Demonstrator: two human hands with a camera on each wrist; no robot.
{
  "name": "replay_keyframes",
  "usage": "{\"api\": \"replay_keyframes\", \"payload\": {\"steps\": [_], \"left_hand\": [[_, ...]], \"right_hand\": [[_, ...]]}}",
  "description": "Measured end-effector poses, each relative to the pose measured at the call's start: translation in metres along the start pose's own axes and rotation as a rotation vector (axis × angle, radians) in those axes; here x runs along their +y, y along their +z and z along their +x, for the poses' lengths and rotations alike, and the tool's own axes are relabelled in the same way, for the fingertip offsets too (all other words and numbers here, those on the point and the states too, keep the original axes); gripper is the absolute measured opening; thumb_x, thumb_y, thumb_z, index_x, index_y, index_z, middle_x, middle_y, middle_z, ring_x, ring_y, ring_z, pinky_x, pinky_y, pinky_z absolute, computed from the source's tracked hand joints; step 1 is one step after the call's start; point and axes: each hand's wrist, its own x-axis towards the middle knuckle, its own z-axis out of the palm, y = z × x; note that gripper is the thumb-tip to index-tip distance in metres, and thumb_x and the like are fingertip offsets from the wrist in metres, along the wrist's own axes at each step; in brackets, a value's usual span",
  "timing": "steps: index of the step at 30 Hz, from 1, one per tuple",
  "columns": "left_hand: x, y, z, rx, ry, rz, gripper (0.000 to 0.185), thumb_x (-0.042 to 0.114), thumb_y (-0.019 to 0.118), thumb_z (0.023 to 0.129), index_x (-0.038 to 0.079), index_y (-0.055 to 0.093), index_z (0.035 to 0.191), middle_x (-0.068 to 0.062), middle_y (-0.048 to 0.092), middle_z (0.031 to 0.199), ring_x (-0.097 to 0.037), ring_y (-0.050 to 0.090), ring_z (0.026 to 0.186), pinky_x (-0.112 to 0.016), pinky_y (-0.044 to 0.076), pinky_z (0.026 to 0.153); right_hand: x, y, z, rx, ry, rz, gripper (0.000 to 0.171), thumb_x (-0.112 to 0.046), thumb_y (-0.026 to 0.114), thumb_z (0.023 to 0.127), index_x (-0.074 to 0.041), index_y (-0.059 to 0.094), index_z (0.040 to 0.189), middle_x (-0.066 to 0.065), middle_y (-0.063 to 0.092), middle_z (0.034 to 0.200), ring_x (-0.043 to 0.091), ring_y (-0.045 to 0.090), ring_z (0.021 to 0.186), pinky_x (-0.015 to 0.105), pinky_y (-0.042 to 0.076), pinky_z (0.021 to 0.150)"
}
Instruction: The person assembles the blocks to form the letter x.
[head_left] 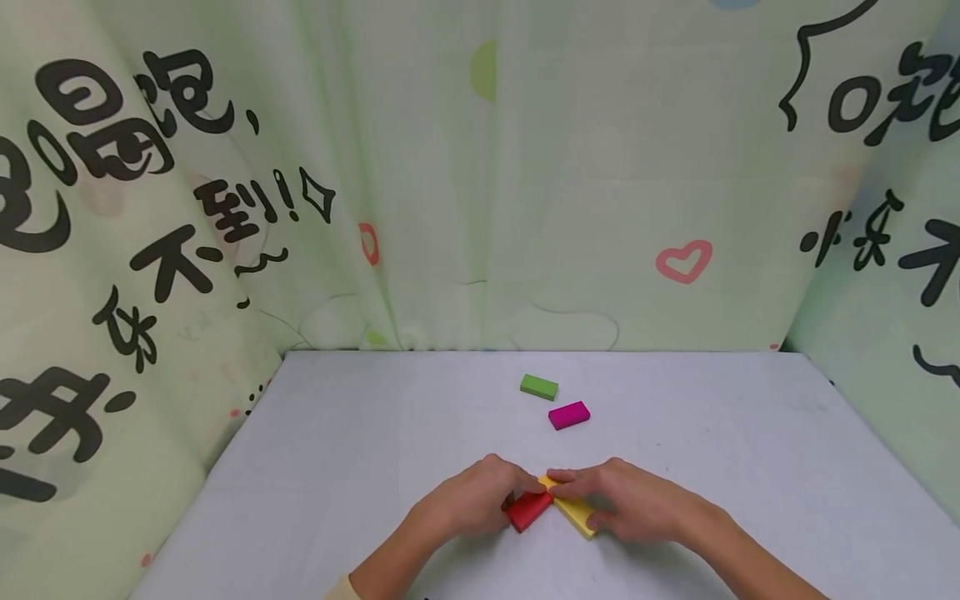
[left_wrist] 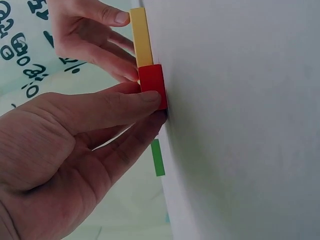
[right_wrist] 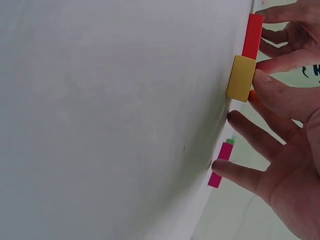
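Pale green curtains [head_left: 480, 208] with black characters and small hearts hang on three sides of a white desk [head_left: 360, 467]. Near the front edge of the desk, a person has both hands down on two flat blocks. The left hand [head_left: 468, 500] holds a red block [head_left: 529, 509]; its grip is closed around the block, with the thumb on one long side and the fingers curled on the other side, as the left wrist view shows clearly. The right hand [head_left: 633, 500] is on a yellow block [head_left: 573, 512]; the thumb and one finger pinch its sides, while the other fingers of this hand are spread and loose. The two blocks lie on the desk and touch each other at their far ends, so they form an angle that opens toward the person. Farther back on the desk, well apart from the hands, a green block [head_left: 539, 387] lies flat, and a magenta block [head_left: 569, 415] lies just beside it, a little closer to the person.
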Motion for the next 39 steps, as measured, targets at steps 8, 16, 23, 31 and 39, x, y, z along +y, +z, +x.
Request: {"api": "replay_keyframes", "payload": {"steps": [8,16,23,31,39], "left_hand": [[0.001,-0.001,0.000,-0.029,-0.050,-0.029,0.060,-0.009,0.069,0.091,0.029,0.070,0.137,0.014,0.070,0.105,-0.003,0.054,0.077,-0.015,0.049,0.069],[-0.001,-0.003,0.001,-0.021,-0.061,-0.015,0.049,-0.006,0.067,0.093,0.025,0.075,0.130,0.011,0.072,0.115,-0.003,0.058,0.085,-0.015,0.052,0.076],[-0.004,-0.002,0.003,0.032,0.034,0.068,0.039,0.002,0.066,0.098,0.021,0.073,0.131,0.008,0.070,0.133,-0.009,0.064,0.119,-0.022,0.054,0.098],[-0.006,0.002,0.003,-0.017,0.115,0.114,0.047,0.011,0.065,0.102,0.025,0.061,0.147,0.012,0.052,0.157,-0.012,0.053,0.141,-0.027,0.049,0.111],[-0.008,0.003,0.003,-0.091,0.105,0.123,0.054,0.019,0.062,0.105,0.029,0.049,0.157,0.015,0.039,0.166,-0.014,0.045,0.150,-0.032,0.043,0.118]], "right_hand": [[-0.002,0.000,-0.004,0.043,-0.015,-0.083,0.050,-0.008,0.074,0.092,-0.027,0.069,0.139,-0.006,0.059,0.151,0.024,0.060,0.137,0.059,0.046,0.110],[0.000,-0.004,-0.005,0.130,-0.025,-0.095,0.039,-0.007,0.071,0.095,-0.027,0.075,0.129,-0.004,0.067,0.142,0.027,0.065,0.130,0.050,0.055,0.103],[0.006,-0.010,-0.009,0.249,-0.041,-0.152,0.033,-0.006,0.074,0.093,-0.024,0.077,0.120,-0.003,0.072,0.130,0.026,0.068,0.121,0.054,0.056,0.098],[0.015,-0.015,-0.010,0.312,-0.031,-0.156,0.030,-0.006,0.074,0.093,-0.020,0.078,0.119,-0.006,0.073,0.124,0.021,0.070,0.115,0.049,0.058,0.096],[0.017,-0.020,-0.008,0.338,-0.007,-0.175,0.028,-0.007,0.075,0.093,-0.019,0.078,0.118,-0.006,0.073,0.123,0.022,0.070,0.116,0.050,0.058,0.097]]}}
